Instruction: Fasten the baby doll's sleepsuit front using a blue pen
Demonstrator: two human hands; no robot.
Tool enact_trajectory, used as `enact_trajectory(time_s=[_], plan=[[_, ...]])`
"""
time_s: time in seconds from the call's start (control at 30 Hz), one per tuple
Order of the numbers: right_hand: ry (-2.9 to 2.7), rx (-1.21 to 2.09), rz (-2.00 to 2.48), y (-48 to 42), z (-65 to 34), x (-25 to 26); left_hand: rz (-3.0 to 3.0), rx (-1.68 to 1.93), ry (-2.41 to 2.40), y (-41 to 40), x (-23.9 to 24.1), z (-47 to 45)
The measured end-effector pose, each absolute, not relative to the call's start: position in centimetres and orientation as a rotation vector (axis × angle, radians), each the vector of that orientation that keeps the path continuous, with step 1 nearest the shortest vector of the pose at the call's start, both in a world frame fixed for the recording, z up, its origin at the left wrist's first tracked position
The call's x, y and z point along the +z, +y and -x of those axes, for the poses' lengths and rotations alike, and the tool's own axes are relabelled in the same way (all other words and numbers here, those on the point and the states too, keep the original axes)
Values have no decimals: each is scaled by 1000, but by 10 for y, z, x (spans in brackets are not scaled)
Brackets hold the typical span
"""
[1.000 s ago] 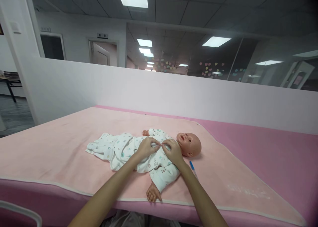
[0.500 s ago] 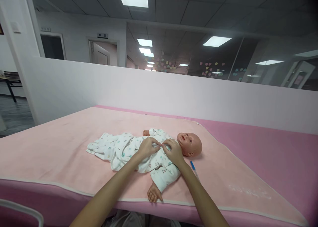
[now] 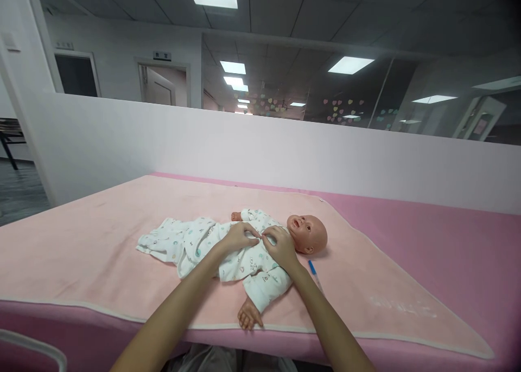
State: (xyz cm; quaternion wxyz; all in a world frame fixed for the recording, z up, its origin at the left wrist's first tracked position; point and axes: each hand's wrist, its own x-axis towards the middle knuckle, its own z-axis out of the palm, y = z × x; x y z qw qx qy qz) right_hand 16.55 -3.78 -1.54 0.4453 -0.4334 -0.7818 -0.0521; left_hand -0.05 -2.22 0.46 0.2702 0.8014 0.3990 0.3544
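Head view, the only one. At mid-frame, a baby doll point(image 3: 308, 234) laid flat on its back, head toward the right, leg end toward the left. Front of its white printed romper point(image 3: 195, 244) thus turned upward, within easy reach of both forearms entering from the bottom edge. Just left of the chest line, the left hand point(image 3: 238, 236), fingers closed narrow and pinching a fold of the romper. Just right of it, close under the doll's chin, the right hand point(image 3: 279, 246), likewise pinched tight on the cloth. Fingertips of the two nearly meeting over the chest, presumably to keep both edges of the front opening together and taut; snap or tie between them too small to tell. Nearer sleeve splayed toward the lower middle of the frame, a bare doll hand point(image 3: 248, 319) sticking out close to the front edge. Farther sleeve bent upward behind the left hand, clear of the fingers. Leg part of the romper crumpled and flat at left. Under everything, a pale pink blanket point(image 3: 101, 242) spread over the brighter pink bed point(image 3: 427, 242), likely as a soft layer against sliding. Just right of the right wrist, below the doll's head, a blue pen point(image 3: 312, 269) lying loose on the blanket, untouched. Across the upper half, a white partition point(image 3: 244, 144), dark glass above.
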Motion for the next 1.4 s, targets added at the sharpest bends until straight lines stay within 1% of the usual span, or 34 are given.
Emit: enact_trajectory(time_s=[0.1,0.37,0.6,0.73,1.1,1.4], plan=[[-1928,-123,1069,-37,-166,-15,-2083,985,954,-27,6,5],[-2059,-236,1051,-34,-150,-8,-1996,844,755,-29,14,32],[-2225,-230,994,-17,-115,0,-1982,932,829,-26,5,46],[-2183,-163,1019,-15,-102,-2,-1954,967,862,-24,1,47],[-2172,-35,877,-24,-113,-3,-1967,958,895,-23,4,52],[-2059,-7,972,-27,-114,-4,-1816,982,931,-28,9,52]])
